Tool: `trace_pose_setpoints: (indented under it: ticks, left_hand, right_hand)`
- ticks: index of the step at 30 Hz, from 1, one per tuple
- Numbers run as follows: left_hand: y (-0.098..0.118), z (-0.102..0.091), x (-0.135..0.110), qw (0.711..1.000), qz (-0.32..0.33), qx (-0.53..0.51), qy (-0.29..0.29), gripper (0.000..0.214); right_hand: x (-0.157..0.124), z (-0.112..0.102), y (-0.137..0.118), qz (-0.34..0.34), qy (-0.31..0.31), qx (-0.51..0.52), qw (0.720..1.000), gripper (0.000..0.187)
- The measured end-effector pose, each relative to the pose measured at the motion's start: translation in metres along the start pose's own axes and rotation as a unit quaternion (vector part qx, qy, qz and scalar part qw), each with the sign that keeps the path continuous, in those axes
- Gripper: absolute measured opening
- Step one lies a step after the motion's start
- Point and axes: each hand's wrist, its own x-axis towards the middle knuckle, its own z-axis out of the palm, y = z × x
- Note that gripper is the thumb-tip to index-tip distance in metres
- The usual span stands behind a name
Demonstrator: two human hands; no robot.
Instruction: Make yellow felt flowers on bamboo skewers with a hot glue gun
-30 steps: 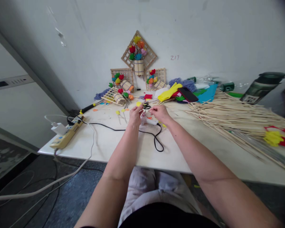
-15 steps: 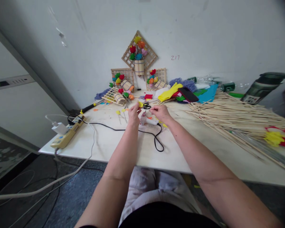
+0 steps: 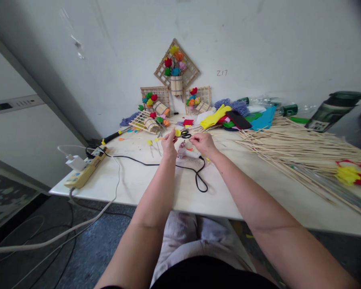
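My left hand (image 3: 169,143) is raised over the white table (image 3: 156,188), fingers pinched on a small yellow piece (image 3: 177,132). My right hand (image 3: 202,143) is close beside it, fingers pinched on something thin that I cannot make out. Between and just below both hands lies a white glue gun (image 3: 186,152) with a black cord (image 3: 198,178). Black-handled scissors (image 3: 185,134) lie just beyond the fingertips.
Wooden lattice frames with coloured flowers (image 3: 176,70) lean on the wall. Coloured felt and a phone (image 3: 237,119) lie at the back. A big heap of wooden sticks (image 3: 297,150) covers the right side. A power strip (image 3: 84,170) sits at the left edge.
My left hand has shifted slightly forward and up with the yellow piece. My right hand has barely moved.
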Motion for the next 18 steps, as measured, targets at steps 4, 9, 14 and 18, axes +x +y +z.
trace_pose_setpoints:
  ticks: [4, 9, 14, 18]
  left_hand:
    - [0.0013, -0.0005, -0.0007, 1.0, 0.019, 0.02, 0.0, 0.032]
    - [0.0009, -0.0019, -0.0008, 0.996, 0.069, 0.047, -0.006, 0.033]
    - [0.001, -0.0011, -0.0025, 0.99, 0.122, 0.075, -0.01, 0.03]
    - [0.0033, -0.0001, -0.0039, 0.99, 0.12, 0.078, -0.006, 0.035]
  right_hand:
    - [-0.0002, 0.0, 0.0, -0.017, -0.004, -0.009, 1.0, 0.016]
    - [-0.0013, 0.0003, 0.0003, -0.034, -0.002, -0.02, 0.999, 0.017]
    - [-0.0015, 0.0, -0.0005, -0.044, -0.002, -0.038, 0.998, 0.018]
    - [-0.001, -0.0005, -0.0002, -0.038, 0.003, -0.043, 0.998, 0.019]
